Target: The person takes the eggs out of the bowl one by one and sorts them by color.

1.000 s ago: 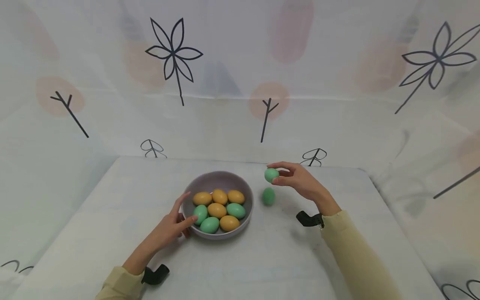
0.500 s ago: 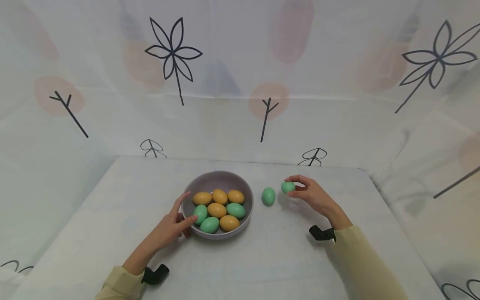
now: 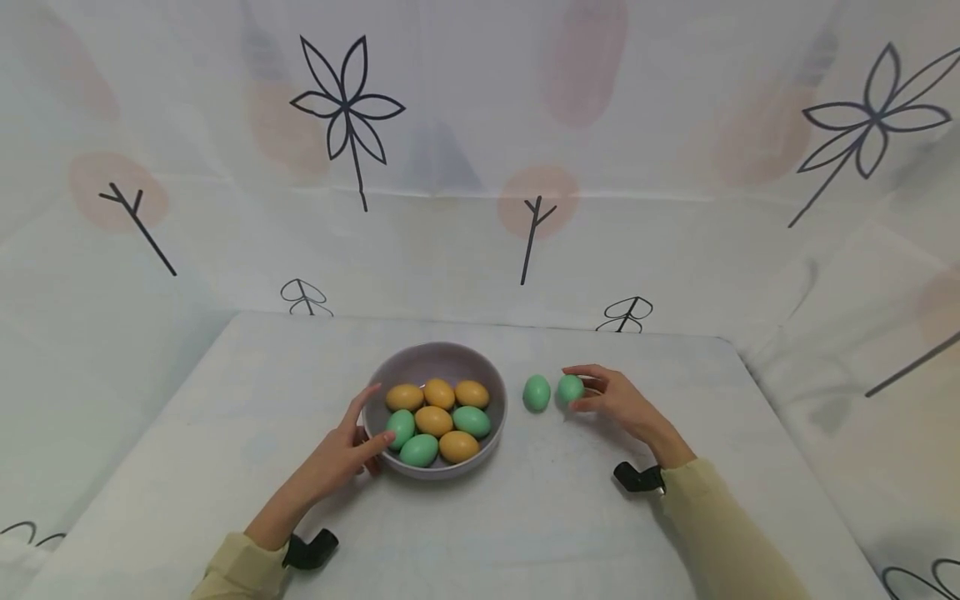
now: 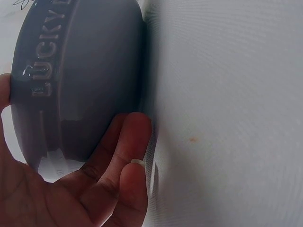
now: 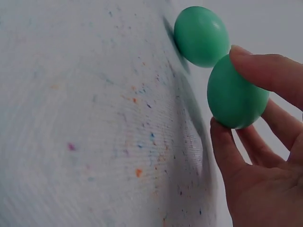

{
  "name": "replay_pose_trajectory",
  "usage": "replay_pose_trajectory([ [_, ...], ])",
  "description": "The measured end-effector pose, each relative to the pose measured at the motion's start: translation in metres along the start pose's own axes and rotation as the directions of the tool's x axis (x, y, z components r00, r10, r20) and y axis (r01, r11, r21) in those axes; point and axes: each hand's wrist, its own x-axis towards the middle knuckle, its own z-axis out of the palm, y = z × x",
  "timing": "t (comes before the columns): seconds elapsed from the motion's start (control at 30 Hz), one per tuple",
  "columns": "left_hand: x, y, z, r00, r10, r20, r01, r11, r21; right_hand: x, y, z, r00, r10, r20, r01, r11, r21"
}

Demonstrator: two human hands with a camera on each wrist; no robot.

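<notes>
At the table's middle stands a grey-purple bowl (image 3: pixel 438 360) with several orange eggs (image 3: pixel 433 421) and 3 green eggs (image 3: pixel 472 422) inside. My left hand (image 3: pixel 333 462) grips the bowl's left side, thumb over the rim and other fingers against the outer wall (image 4: pixel 102 61), where raised lettering shows. With thumb and fingertips my right hand (image 3: pixel 626 408) pinches a green egg (image 5: pixel 238 93) close over the tabletop. Just left of it another green egg (image 3: pixel 536 392) lies on the table, right of the bowl.
A white cloth covers the table (image 3: pixel 487 542), with small coloured specks in the right wrist view. Behind it hangs a patterned white backdrop (image 3: pixel 450 250). A black wrist strap piece (image 3: pixel 311 550) sits at the left cuff, and a similar black piece (image 3: pixel 637 477) at the right.
My right hand has moved right and down with its green egg, from above the lying egg to just beside it, then slightly back left. The left hand and bowl have stayed put.
</notes>
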Motion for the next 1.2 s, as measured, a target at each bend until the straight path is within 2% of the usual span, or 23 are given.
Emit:
replay_pose_trajectory([
  [0.13,0.0001,0.0,0.0001,1.0,-0.001,-0.001,0.001,1.0,0.003,0.002,0.0023,0.0036,1.0,-0.009,0.007,0.009,1.0,0.006],
  [0.33,-0.0002,0.001,0.0005,1.0,0.0,0.0,0.0,1.0,0.01,0.0038,0.0032,0.0078,0.998,-0.064,0.023,0.065,0.996,-0.055],
  [0.5,-0.0002,0.0008,0.0005,1.0,0.005,0.006,-0.006,1.0,0.008,0.0049,0.0056,0.0088,0.998,-0.061,0.032,0.064,0.994,-0.087],
  [0.8,0.0,0.0008,0.0004,1.0,0.007,0.0,-0.007,1.0,0.017,0.0043,0.0051,0.0088,0.998,-0.051,0.033,0.054,0.996,-0.074],
  [1.03,-0.0003,0.0005,0.0002,1.0,0.014,0.004,-0.014,1.0,0.015,0.0053,0.0049,0.0096,1.0,-0.01,0.018,0.011,0.999,-0.048],
  [1.2,-0.0002,0.0005,0.0003,1.0,0.015,0.005,-0.015,1.0,0.014,0.0038,0.0056,0.0081,0.999,-0.017,0.028,0.018,1.0,-0.017],
])
